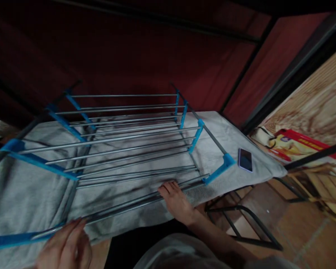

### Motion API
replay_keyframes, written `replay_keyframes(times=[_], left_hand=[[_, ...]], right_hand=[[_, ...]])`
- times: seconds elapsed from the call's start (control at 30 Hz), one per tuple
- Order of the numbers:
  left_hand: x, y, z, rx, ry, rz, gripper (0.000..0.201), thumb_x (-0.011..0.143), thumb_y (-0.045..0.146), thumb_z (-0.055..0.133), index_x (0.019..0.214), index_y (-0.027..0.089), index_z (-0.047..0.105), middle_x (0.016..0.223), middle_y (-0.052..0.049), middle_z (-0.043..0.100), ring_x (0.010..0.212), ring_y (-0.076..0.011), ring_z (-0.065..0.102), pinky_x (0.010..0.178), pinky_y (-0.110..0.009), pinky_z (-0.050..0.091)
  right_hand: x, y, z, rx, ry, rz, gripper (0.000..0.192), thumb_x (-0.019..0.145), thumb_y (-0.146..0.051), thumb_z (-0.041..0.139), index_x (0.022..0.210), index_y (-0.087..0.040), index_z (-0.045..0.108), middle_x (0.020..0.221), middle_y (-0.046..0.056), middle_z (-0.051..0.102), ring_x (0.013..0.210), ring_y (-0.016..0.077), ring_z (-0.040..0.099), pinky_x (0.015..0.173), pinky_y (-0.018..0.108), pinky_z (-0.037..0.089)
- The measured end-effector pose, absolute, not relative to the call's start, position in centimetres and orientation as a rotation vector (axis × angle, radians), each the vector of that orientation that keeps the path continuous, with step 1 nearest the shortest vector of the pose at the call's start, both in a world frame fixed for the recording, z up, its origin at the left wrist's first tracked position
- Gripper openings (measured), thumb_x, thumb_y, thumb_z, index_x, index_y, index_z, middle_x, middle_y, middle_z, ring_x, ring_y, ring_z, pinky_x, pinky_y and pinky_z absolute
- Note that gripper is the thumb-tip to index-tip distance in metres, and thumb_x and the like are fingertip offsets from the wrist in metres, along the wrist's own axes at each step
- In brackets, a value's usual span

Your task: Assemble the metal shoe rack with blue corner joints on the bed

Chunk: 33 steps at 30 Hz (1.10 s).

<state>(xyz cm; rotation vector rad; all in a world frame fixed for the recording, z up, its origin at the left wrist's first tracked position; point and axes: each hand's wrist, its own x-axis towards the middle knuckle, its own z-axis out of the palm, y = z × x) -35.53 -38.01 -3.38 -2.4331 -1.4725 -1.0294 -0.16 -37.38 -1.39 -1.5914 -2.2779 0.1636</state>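
Blue plastic joints and thin grey metal rods make up a tiered rack (123, 145) that lies across a grey towel (22, 194), which covers a flat surface filling the left and middle of the view. The rack stretches from the near left corner to the far middle, its rods running left to right in several stepped rows. The person's right hand (177, 201) rests palm down on the nearest rods, right of centre, fingers spread flat over the metal and not curled around it. The left hand (67, 244) is at the near left edge, its fingertips touching the nearest rods beside a blue end bar; motion blur hides whether its fingers close around anything. A dark smartphone (245, 160) lies face up on the towel, just beyond the rack's near right blue corner and apart from both hands. Behind the rack hangs dark red fabric (145, 52) in a black frame. On the far right, a red and yellow box (294, 146) rests against a wood-patterned surface.
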Motion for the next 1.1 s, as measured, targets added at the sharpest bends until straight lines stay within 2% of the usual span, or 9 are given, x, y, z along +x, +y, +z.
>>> replay_keyframes(times=[0.17, 0.3, 0.43, 0.57, 0.67, 0.73, 0.9, 1.0, 1.1], left_hand=[[-28.5, -35.1, -0.7, -2.666, -1.169, -0.678, 0.055, 0.098, 0.020, 0.043, 0.153, 0.023, 0.038, 0.130, -0.013, 0.063, 0.118, -0.0306, 0.060, 0.107, -0.049, 0.043], [-22.8, -33.4, -1.5, -2.814, -1.038, -0.510, 0.047, 0.096, 0.013, 0.041, 0.141, 0.017, 0.054, 0.132, -0.013, 0.065, 0.114, -0.0267, 0.064, 0.099, -0.041, 0.049], [-19.6, -32.7, -2.0, -2.947, -1.068, -0.317, 0.047, 0.094, 0.005, 0.035, 0.131, 0.014, 0.063, 0.113, -0.012, 0.073, 0.098, -0.0235, 0.070, 0.085, -0.035, 0.055], [-19.3, -32.6, -1.5, -2.977, -1.125, -0.345, 0.043, 0.102, 0.019, 0.034, 0.136, 0.017, 0.062, 0.106, -0.011, 0.074, 0.088, -0.0238, 0.072, 0.078, -0.036, 0.056], [-19.4, -32.6, -1.3, -2.999, -1.170, -0.356, 0.044, 0.105, 0.029, 0.035, 0.142, 0.023, 0.058, 0.099, -0.008, 0.074, 0.080, -0.0225, 0.071, 0.072, -0.033, 0.056], [-19.4, -32.6, -1.4, -3.024, -1.187, -0.366, 0.044, 0.105, 0.031, 0.036, 0.144, 0.026, 0.057, 0.097, -0.006, 0.074, 0.077, -0.0216, 0.071, 0.069, -0.032, 0.055], [-19.5, -32.4, -1.2, -3.058, -1.205, -0.350, 0.043, 0.103, 0.025, 0.039, 0.140, 0.028, 0.059, 0.093, -0.005, 0.073, 0.076, -0.0206, 0.071, 0.069, -0.030, 0.054], [-19.5, -32.2, -0.9, -3.103, -1.209, -0.337, 0.043, 0.101, 0.020, 0.038, 0.137, 0.025, 0.062, 0.097, -0.006, 0.074, 0.080, -0.0200, 0.072, 0.072, -0.030, 0.056], [-19.0, -32.1, -0.5, -3.177, -1.218, -0.323, 0.042, 0.101, 0.018, 0.035, 0.132, 0.020, 0.063, 0.115, -0.009, 0.073, 0.097, -0.0213, 0.073, 0.085, -0.033, 0.057]], right_hand=[[-0.1, -37.3, -1.1, -1.577, -2.305, 0.170, 0.023, 0.092, -0.006, 0.053, 0.110, -0.019, 0.059, 0.107, 0.004, 0.062, 0.098, 0.0197, 0.055, 0.095, 0.037, 0.046], [-0.1, -37.0, -1.1, -1.571, -2.300, 0.160, 0.025, 0.093, -0.006, 0.051, 0.113, -0.020, 0.059, 0.107, 0.004, 0.062, 0.099, 0.0197, 0.056, 0.096, 0.037, 0.046], [0.2, -37.7, -1.3, -1.485, -2.200, 0.119, 0.031, 0.095, -0.009, 0.048, 0.123, -0.019, 0.057, 0.117, 0.007, 0.062, 0.106, 0.0192, 0.056, 0.098, 0.036, 0.046], [2.5, -40.8, -2.5, -1.433, -1.853, 0.117, 0.028, 0.099, -0.013, 0.042, 0.123, -0.019, 0.056, 0.122, 0.010, 0.060, 0.115, 0.0193, 0.054, 0.102, 0.036, 0.045], [6.2, -43.3, -4.1, -1.644, -1.408, 0.148, 0.018, 0.100, -0.019, 0.041, 0.106, -0.020, 0.057, 0.104, 0.008, 0.060, 0.102, 0.0197, 0.056, 0.092, 0.037, 0.048], [9.1, -44.2, -5.1, -1.763, -1.065, 0.137, 0.013, 0.099, -0.026, 0.044, 0.105, -0.020, 0.053, 0.100, 0.006, 0.057, 0.094, 0.0188, 0.055, 0.084, 0.034, 0.049], [14.1, -43.0, -6.3, -1.769, -1.032, 0.305, 0.036, 0.092, -0.041, 0.056, 0.120, -0.018, 0.054, 0.119, 0.011, 0.060, 0.109, 0.0221, 0.058, 0.095, 0.038, 0.049], [14.7, -42.0, -6.2, -1.768, -1.094, 0.464, 0.031, 0.094, -0.045, 0.052, 0.106, -0.017, 0.059, 0.101, 0.009, 0.068, 0.098, 0.0216, 0.063, 0.092, 0.037, 0.050], [14.7, -41.5, -6.2, -1.773, -1.052, 0.506, 0.033, 0.094, -0.047, 0.052, 0.101, -0.016, 0.061, 0.093, 0.009, 0.070, 0.091, 0.0218, 0.066, 0.088, 0.036, 0.053]])
